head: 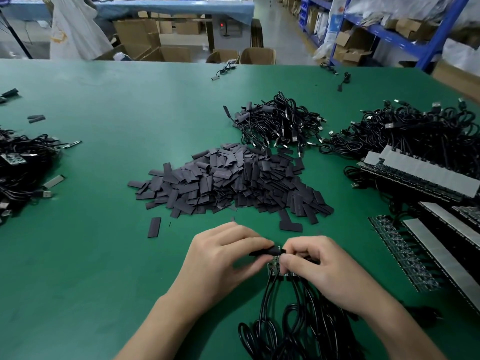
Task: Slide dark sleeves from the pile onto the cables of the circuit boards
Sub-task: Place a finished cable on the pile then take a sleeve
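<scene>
A big pile of flat dark sleeves (pixel 231 183) lies in the middle of the green table (pixel 104 255). Just in front of it, my left hand (pixel 220 258) pinches one dark sleeve (pixel 263 252) between thumb and fingers. My right hand (pixel 319 268) grips a small row of circuit boards (pixel 274 267), fingers curled round them, and the sleeve's end meets the top of a board. Black cables (pixel 293 320) run from the boards down toward me in loose loops. How far the sleeve sits over the board is hidden by my fingers.
A heap of sleeved USB cables (pixel 280 123) lies behind the pile. Rows of boards with grey strips (pixel 426 178) and tangled cables fill the right side. More cables (pixel 23 167) sit at the left edge. Loose sleeves (pixel 154 227) lie nearby. Cardboard boxes and shelves stand beyond the table.
</scene>
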Tool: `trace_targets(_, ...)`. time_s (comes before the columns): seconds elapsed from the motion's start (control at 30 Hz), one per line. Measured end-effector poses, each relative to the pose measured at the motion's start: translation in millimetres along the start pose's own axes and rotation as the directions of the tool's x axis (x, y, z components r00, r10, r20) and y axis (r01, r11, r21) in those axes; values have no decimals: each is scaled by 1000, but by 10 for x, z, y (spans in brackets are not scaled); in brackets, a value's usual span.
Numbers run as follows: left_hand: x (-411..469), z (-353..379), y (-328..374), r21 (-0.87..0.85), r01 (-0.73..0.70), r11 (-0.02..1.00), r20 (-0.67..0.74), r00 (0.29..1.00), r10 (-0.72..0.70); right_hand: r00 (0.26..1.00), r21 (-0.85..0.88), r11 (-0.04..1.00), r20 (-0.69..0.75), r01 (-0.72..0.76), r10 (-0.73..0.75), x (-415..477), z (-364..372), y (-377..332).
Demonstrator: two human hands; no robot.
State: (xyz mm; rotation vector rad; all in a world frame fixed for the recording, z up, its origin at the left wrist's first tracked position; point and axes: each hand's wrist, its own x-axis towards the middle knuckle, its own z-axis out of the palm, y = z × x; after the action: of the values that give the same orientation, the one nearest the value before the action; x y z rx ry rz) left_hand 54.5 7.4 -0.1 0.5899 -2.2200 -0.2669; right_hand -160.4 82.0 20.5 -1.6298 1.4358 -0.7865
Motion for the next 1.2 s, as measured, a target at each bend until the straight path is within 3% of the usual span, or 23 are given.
trace_targets(0.33,2,-9,-9,-69,65,996,-7,998,-65,999,61,998,-50,12,-9,24,3,18)
trace_targets(0.6,11,8,51,-247,339,908,-174,906,-385,994,314,949,-108,24,11,74,42,20)
trace_targets(1.2,41,74,112,-266,326,907,-197,903,-382,990,291,957,-131,-5,45,95,134,-1)
